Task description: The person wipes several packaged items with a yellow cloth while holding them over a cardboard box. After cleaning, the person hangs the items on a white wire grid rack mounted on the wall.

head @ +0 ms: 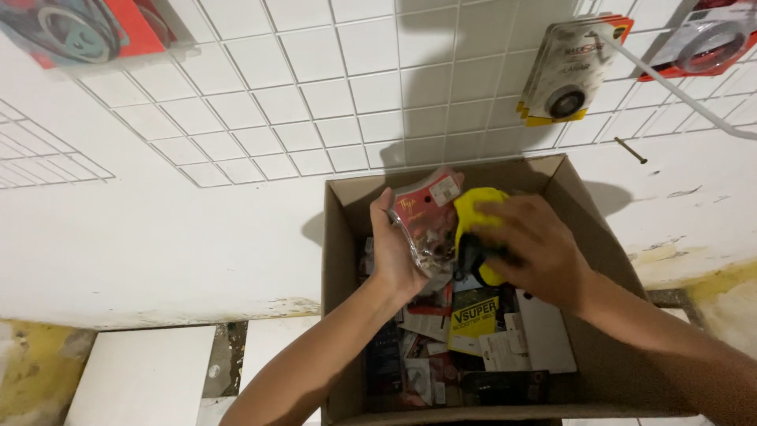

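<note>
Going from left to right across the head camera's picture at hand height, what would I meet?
Bare white wall → left flap of the brown cardboard box → left hand → clear plastic packet with red card → yellow and black object → right hand → box's right wall.

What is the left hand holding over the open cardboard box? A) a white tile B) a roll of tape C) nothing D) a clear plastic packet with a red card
D: the left hand grips a clear plastic packet with a red card, above the cardboard box; the right hand holds a yellow item beside it.
</note>
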